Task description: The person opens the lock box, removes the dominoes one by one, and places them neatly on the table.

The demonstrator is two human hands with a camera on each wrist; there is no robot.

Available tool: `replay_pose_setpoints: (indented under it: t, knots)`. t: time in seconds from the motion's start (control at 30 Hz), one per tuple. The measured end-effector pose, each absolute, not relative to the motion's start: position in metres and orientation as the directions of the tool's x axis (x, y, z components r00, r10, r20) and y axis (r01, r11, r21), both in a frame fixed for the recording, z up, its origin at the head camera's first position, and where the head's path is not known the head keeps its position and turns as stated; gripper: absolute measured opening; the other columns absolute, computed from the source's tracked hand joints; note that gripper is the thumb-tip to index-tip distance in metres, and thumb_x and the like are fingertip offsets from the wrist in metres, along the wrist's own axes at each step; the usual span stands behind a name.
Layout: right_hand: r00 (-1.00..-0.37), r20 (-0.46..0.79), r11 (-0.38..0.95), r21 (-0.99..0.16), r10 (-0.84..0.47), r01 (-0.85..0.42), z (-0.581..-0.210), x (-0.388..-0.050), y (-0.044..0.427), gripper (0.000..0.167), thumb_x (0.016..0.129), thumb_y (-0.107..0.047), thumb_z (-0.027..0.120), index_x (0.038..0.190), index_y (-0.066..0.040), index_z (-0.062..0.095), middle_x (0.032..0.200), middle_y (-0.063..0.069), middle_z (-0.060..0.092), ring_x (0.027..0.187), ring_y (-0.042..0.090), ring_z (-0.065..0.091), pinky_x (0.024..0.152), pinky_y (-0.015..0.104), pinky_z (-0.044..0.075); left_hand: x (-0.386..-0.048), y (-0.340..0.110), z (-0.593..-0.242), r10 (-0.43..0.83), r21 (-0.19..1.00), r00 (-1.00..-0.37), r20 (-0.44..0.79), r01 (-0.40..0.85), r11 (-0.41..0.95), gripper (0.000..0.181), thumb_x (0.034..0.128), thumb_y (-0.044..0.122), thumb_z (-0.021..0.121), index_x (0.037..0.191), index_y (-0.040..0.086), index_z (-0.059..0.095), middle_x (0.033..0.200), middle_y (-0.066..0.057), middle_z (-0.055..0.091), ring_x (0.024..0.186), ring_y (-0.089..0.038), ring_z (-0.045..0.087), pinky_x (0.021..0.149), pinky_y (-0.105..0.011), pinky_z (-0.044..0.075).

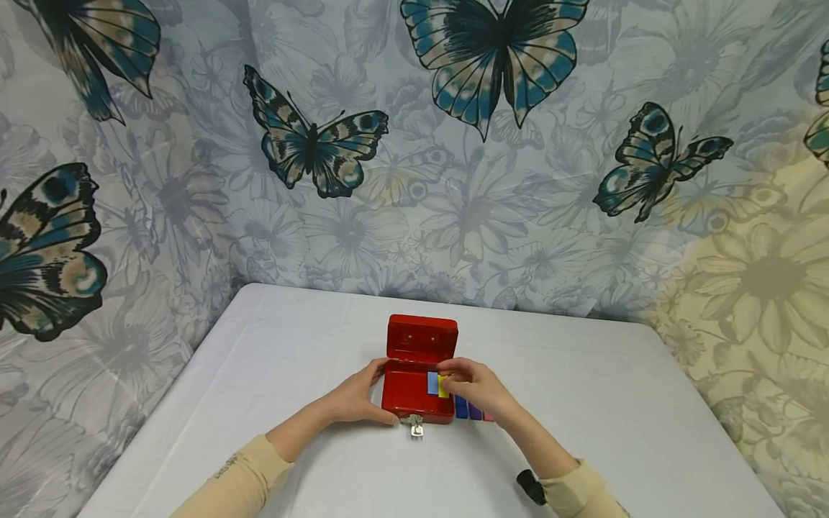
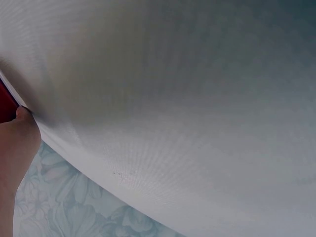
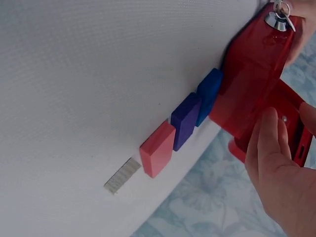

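A red metal cash box [image 1: 417, 392] stands on the white table with its lid [image 1: 422, 338] raised. My left hand [image 1: 356, 394] holds the box's left side, thumb at the front corner and fingers toward the back. Inside, at the right, lie a light blue block [image 1: 432, 383] and a yellow block [image 1: 443, 388]. My right hand [image 1: 476, 381] is over the box's right side, its fingertips by the yellow block and partly covering it. In the right wrist view its fingers [image 3: 269, 133] look fairly straight, apart from the thumb. A key with a ring [image 3: 285, 15] hangs at the front lock.
Right of the box stand a blue block [image 3: 209, 96], a purple block [image 3: 186, 121] and a pink block [image 3: 158, 148] in a row. A grey strip [image 3: 122, 175] lies beyond the pink one. Butterfly-patterned fabric [image 1: 479, 216] hangs behind the white table [image 1: 291, 324].
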State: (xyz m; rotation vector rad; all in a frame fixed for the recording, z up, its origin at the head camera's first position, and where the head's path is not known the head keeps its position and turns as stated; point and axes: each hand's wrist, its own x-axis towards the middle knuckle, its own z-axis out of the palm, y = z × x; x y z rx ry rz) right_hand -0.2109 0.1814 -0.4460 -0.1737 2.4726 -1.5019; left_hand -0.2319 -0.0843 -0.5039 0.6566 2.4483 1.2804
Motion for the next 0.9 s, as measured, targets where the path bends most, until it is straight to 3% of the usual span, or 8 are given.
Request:
replay_pose_setpoints:
  t: [0.3, 0.53, 0.9]
  knots:
    - [-0.949, -0.042, 0.562, -0.813, -0.313, -0.149, -0.451, -0.212, 0.17, 0.03, 0.089, -0.01, 0.066, 0.118, -0.002, 0.064, 0.109, 0.013, 0.067, 0.094, 0.023, 0.062, 0.076, 0.034, 0.059, -0.232, -0.084, -0.504, 0.524, 0.836, -0.85, -0.052, 0.25, 0.488, 0.104, 0.0695, 0.038, 0.087, 0.149, 0.009, 0.027, 0.149, -0.01, 0.039, 0.136, -0.028, 0.04, 0.11, -0.041, 0.037]
    - [-0.929, 0.026, 0.646, -0.711, -0.369, -0.276, -0.454, -0.212, 0.161, 0.028, 0.087, -0.005, 0.067, 0.115, 0.0, 0.064, 0.109, 0.015, 0.067, 0.091, 0.024, 0.063, 0.078, 0.037, 0.058, -0.231, -0.085, -0.501, 0.521, 0.833, -0.851, -0.064, 0.242, 0.497, 0.104, 0.0697, 0.038, 0.087, 0.149, 0.009, 0.027, 0.15, -0.011, 0.039, 0.136, -0.03, 0.041, 0.11, -0.043, 0.038]
    - [-0.926, -0.013, 0.736, -0.611, -0.377, -0.292, -0.453, -0.213, 0.15, 0.034, 0.084, -0.005, 0.073, 0.115, 0.002, 0.062, 0.103, 0.014, 0.066, 0.088, 0.026, 0.061, 0.079, 0.041, 0.058, -0.231, -0.085, -0.501, 0.528, 0.833, -0.847, -0.059, 0.25, 0.493, 0.104, 0.0699, 0.039, 0.087, 0.149, 0.009, 0.027, 0.149, -0.01, 0.04, 0.135, -0.03, 0.042, 0.11, -0.043, 0.037]
